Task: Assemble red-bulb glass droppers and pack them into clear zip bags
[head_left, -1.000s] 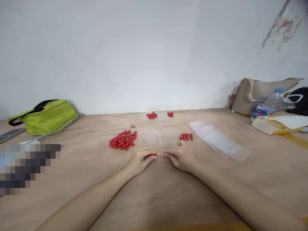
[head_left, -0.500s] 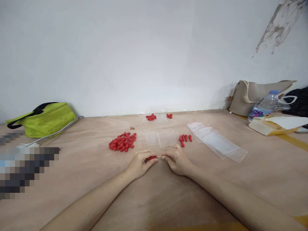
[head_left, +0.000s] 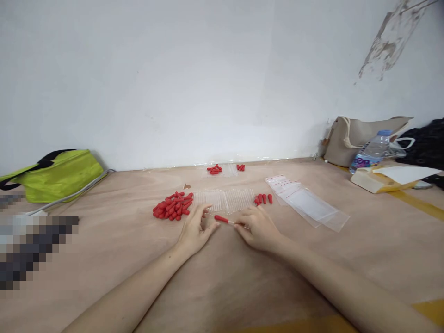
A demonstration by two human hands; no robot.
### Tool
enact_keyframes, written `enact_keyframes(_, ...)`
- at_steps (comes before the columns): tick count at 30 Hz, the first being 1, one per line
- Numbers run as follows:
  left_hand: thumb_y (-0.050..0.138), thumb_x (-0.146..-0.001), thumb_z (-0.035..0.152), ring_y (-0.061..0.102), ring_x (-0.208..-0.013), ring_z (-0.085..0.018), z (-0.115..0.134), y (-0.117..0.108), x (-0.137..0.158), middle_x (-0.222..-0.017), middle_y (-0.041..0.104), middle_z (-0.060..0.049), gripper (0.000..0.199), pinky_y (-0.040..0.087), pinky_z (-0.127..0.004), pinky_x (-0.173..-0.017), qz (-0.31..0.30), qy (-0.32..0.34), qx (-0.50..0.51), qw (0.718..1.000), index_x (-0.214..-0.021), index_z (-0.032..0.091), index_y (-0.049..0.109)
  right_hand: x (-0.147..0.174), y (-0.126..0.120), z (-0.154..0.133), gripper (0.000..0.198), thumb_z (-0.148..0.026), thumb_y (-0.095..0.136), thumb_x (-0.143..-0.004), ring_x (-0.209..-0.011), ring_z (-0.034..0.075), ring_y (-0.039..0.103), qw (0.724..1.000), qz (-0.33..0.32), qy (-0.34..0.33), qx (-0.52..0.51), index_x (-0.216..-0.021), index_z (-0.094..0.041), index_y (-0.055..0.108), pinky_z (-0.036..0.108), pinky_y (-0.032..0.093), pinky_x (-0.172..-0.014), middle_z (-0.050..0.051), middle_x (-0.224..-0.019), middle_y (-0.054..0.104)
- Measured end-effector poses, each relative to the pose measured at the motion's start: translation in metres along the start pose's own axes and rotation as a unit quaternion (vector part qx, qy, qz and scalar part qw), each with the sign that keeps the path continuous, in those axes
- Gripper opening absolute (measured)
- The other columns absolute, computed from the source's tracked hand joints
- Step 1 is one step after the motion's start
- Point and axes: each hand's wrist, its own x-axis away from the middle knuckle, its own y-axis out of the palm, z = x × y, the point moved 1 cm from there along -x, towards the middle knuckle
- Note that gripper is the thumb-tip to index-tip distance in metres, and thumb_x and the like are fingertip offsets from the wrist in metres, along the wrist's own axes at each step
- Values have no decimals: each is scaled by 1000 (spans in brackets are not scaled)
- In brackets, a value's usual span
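Note:
Between the fingers of my right hand (head_left: 258, 227) is a dropper (head_left: 222, 219), a clear tube with a red rubber bulb on its left end. My left hand (head_left: 196, 231) is open just left of that bulb, its thumb and fingers apart and off it. Beyond both hands lies a row of clear tubes (head_left: 224, 200) side by side. A heap of red rubber bulbs (head_left: 172, 206) is at the row's left end. Several red bulbs (head_left: 264, 199) lie together at its right end, behind my right hand.
Clear zip bags (head_left: 308, 203) are fanned out at right. Near the wall lie more red bulbs (head_left: 215, 169) and tubes. A green bag (head_left: 62, 175) and a cable stand at left. At far right are a beige bag (head_left: 360, 138), a water bottle (head_left: 369, 152) and an opened packet (head_left: 374, 180).
My left hand has let go of the red bulb and opened, moving a little left. The dropper stays in my right hand, its bulb now tilted away. The view has shifted slightly.

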Motion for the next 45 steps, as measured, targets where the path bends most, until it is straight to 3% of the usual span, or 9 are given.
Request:
enact_keyframes(4,54,-77,30,47,-56,-10,-3,0,0,-65,49,3,17,38,-21,-53,-98,-76,-8,992,-88,17,56,-15,-10,33,28,-31,42,-82,-63,14,56,979,32,193,-50,-69,-18,64,23,34,-57,2,-67,64)
enact_keyframes(9,53,-77,26,46,-56,-10,2,1,-1,-61,51,3,12,35,-21,-53,-163,-21,-22,986,-73,17,59,-41,-15,66,24,-30,44,-79,-70,17,60,948,34,315,31,-79,-18,65,22,36,-54,5,-73,66)
enact_keyframes(13,53,-77,26,47,-56,-10,3,1,-1,-62,52,2,11,35,-21,-53,-160,-18,-20,987,-75,17,60,-52,-7,62,26,-24,46,-76,-86,22,59,946,51,308,82,-94,-15,62,27,39,-63,12,-89,65)
enact_keyframes(20,53,-77,25,47,-57,-11,4,0,-2,-63,53,1,11,36,-20,-52,-160,-13,-19,987,-75,17,60,-57,9,57,20,-23,49,-74,-83,27,59,946,38,297,127,-85,-14,64,35,38,-70,15,-81,64)
enact_keyframes(25,53,-77,25,47,-57,-10,4,0,-2,-62,52,2,11,37,-21,-53,-160,-13,-21,987,-75,17,60,-55,-12,73,26,-31,46,-77,-87,25,57,948,30,300,103,-91,-16,62,33,38,-70,13,-89,64)
enact_keyframes(28,52,-77,26,47,-57,-11,4,1,-2,-63,52,1,11,37,-21,-53,-157,-11,-27,987,-76,17,60,-50,-31,87,25,-28,42,-79,-70,17,59,955,-3,293,43,-89,-16,62,25,39,-61,7,-76,65)
enact_keyframes(35,51,-79,30,49,-66,-14,6,0,-3,-68,56,0,16,38,-27,-64,-109,-8,-82,991,-73,19,61,-37,-40,99,20,-36,65,-61,-58,11,54,975,-97,201,-23,-72,-19,64,20,34,-49,-1,-63,60)
enact_keyframes(39,55,-76,36,47,-83,-22,8,3,-25,-79,58,-3,17,33,-38,-77,-32,-32,-195,980,-70,22,63,-40,-33,95,17,-34,66,-59,-58,12,54,971,-106,213,-19,-66,-19,64,20,34,-49,-1,-62,61)
enact_keyframes(45,55,-69,51,44,-93,-31,15,31,-77,-90,55,-12,36,29,-45,-82,-39,-82,-322,942,-70,17,66,-41,-26,96,14,-31,67,-58,-60,13,56,965,-90,245,-26,-63,-18,65,21,36,-51,1,-62,65)
